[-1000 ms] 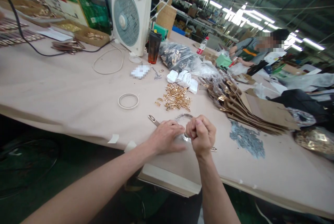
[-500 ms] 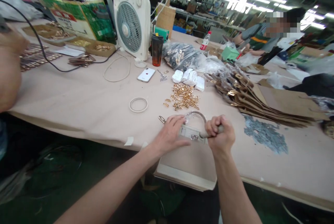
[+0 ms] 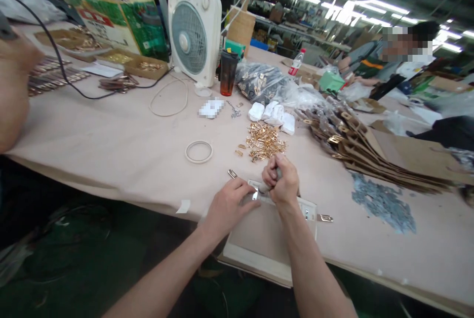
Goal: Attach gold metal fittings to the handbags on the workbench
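A flat beige bag panel (image 3: 264, 236) with a pale strip along its top lies at the table edge. A gold buckle (image 3: 326, 218) sticks out at its right side, and another buckle (image 3: 232, 174) beyond its upper left corner. My left hand (image 3: 230, 204) rests at the panel's upper left, thumb and forefinger apart beside a small shiny metal plate (image 3: 255, 194). My right hand (image 3: 283, 179) is closed in a fist round a hand tool with a greyish handle (image 3: 278, 173). The tool's lower end points at the strip near the plate; its tip is hidden.
Beyond the hands lie a pile of gold buckles (image 3: 264, 141) and a tape roll (image 3: 199, 152). Grey metal pieces (image 3: 383, 202) and stacked brown panels (image 3: 400, 152) are at right. A fan (image 3: 192, 31) and a dark tumbler (image 3: 227, 73) stand behind. Another person's arm (image 3: 15, 81) is at left.
My right hand has moved left with the tool, from the strip's right part to its left end. My left hand has shifted slightly left and down. The right-hand buckle now shows.
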`<state>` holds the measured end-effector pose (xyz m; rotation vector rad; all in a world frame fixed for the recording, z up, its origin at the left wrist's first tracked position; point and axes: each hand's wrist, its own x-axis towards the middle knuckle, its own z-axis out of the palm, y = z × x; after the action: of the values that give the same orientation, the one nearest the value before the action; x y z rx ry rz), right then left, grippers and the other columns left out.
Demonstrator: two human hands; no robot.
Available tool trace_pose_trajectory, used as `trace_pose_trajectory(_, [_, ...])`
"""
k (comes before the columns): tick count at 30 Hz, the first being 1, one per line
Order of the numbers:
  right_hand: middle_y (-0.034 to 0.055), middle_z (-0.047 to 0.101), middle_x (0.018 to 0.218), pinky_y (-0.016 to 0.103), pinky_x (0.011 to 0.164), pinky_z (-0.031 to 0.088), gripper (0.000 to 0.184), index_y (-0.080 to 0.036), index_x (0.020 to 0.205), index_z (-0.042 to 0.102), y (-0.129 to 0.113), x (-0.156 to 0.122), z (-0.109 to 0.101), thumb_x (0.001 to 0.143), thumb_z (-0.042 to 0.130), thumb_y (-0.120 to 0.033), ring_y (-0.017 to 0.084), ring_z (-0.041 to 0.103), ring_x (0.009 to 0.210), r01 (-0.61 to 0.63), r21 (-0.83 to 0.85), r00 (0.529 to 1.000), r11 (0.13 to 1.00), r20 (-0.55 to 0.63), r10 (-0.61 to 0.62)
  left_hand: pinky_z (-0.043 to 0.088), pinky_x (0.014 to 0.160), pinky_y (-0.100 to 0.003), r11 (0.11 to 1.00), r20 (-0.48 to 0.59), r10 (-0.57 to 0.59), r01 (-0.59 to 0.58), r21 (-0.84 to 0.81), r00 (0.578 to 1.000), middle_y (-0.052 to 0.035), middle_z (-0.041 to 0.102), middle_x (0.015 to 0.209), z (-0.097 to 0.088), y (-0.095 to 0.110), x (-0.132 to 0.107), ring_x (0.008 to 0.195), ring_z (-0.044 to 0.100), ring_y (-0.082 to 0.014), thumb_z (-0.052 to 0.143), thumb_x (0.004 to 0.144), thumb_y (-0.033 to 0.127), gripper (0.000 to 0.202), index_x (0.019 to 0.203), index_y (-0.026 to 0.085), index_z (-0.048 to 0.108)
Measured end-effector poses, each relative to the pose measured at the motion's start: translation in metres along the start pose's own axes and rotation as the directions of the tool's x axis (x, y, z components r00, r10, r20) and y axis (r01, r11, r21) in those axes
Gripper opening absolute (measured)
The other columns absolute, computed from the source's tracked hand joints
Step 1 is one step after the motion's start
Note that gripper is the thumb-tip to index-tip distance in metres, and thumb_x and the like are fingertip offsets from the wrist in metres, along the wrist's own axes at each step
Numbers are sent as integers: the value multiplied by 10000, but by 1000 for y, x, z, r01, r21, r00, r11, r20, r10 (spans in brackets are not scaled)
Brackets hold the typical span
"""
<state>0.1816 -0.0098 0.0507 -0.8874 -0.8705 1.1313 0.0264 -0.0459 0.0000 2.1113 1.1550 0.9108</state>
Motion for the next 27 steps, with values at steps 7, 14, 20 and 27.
trace_pose_trajectory(7, [-98, 377, 492, 170, 338, 209, 378, -204, 714, 527, 9, 8, -1, 900, 683, -494, 49, 284, 351, -121, 3, 993, 993, 20, 121, 528, 786, -308, 996, 20, -62, 63, -64, 998, -1, 686, 988, -1, -1, 4, 907, 665, -179, 829, 849, 336, 125, 858, 246, 744])
trace_pose_trajectory(14, [-105, 371, 490, 174, 341, 197, 340, -212, 718, 526, 15, 19, -3, 901, 653, -469, 49, 255, 341, -215, 9, 970, 977, 115, 212, 515, 806, -308, 995, 30, -71, 73, -64, 997, 5, 690, 972, 0, -3, 6, 923, 666, -179, 836, 843, 349, 140, 826, 240, 749])
trace_pose_trajectory(20, [-71, 432, 498, 215, 400, 258, 345, -209, 703, 556, 17, -2, 2, 946, 590, -453, 83, 337, 405, -29, -325, 962, 945, 247, 115, 519, 805, -295, 995, 46, -82, 85, -59, 996, -7, 692, 987, -1, -3, 6, 911, 671, -179, 771, 902, 345, 129, 838, 238, 738])
trace_pose_trajectory(27, [-27, 517, 587, 258, 552, 370, 317, -202, 674, 561, 20, -25, 5, 962, 572, -335, 114, 465, 544, 315, -525, 896, 791, 439, -66, 543, 898, -343, 997, 40, -5, 8, -80, 999, -43, 691, 1219, -9, -4, 8, 1081, 657, -234, 782, 832, 276, 324, 1141, 253, 685])
